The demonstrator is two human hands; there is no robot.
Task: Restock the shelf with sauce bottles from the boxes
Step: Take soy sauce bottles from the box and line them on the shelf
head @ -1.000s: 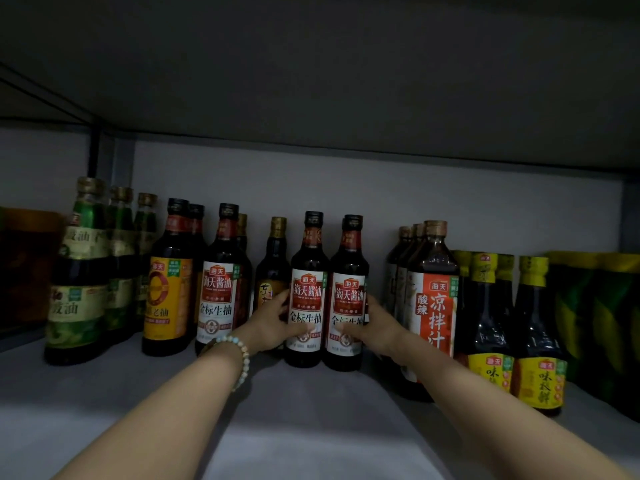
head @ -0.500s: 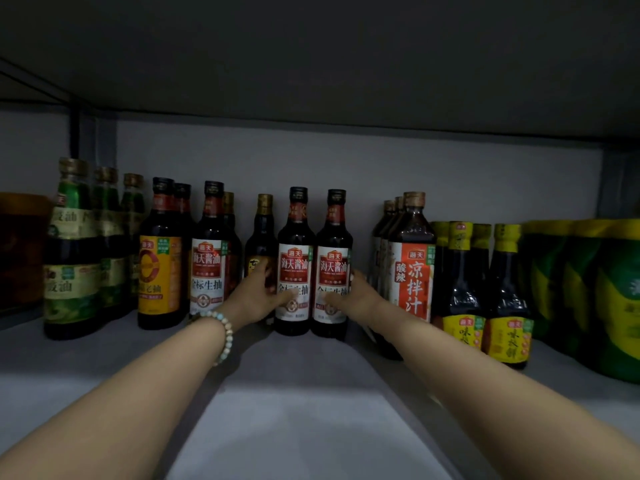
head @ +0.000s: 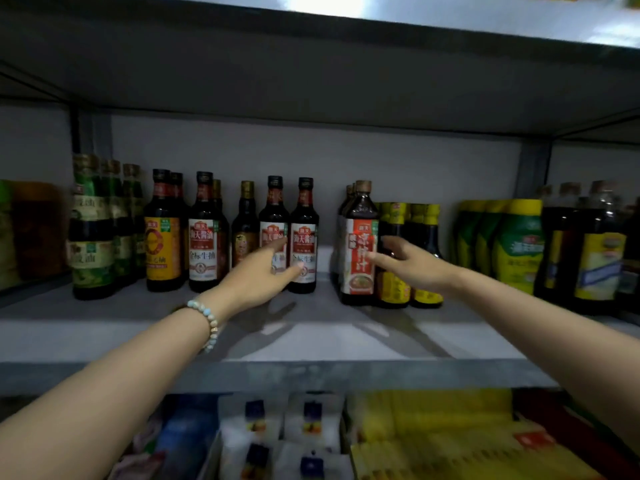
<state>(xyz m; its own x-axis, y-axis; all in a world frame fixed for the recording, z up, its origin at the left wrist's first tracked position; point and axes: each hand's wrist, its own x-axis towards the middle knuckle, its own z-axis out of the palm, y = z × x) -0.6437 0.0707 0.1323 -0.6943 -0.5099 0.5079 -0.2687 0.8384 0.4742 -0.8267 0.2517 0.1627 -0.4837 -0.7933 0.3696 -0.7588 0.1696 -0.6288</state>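
Note:
Two dark soy sauce bottles with red-and-white labels (head: 304,237) stand side by side at the middle of the grey shelf (head: 311,341). My left hand (head: 258,275), a bead bracelet on its wrist, hovers just in front of them with fingers stretched out, holding nothing. My right hand (head: 412,263) is spread open in front of a taller bottle with a red-orange label (head: 360,244) and the yellow-labelled bottles (head: 394,251) beside it. Whether either hand touches a bottle is unclear.
More bottles fill the shelf: green-labelled ones (head: 91,230) at the left, a yellow-labelled one (head: 162,233), green-yellow pouches (head: 512,244) and dark bottles (head: 595,251) at the right. Below the shelf edge lie white packets (head: 284,434) and yellow packs (head: 433,431).
Both hands have let go of the two soy sauce bottles and drawn back with fingers spread; the right hand moved right. The view has pulled back, showing the shelf edge and the shelf below.

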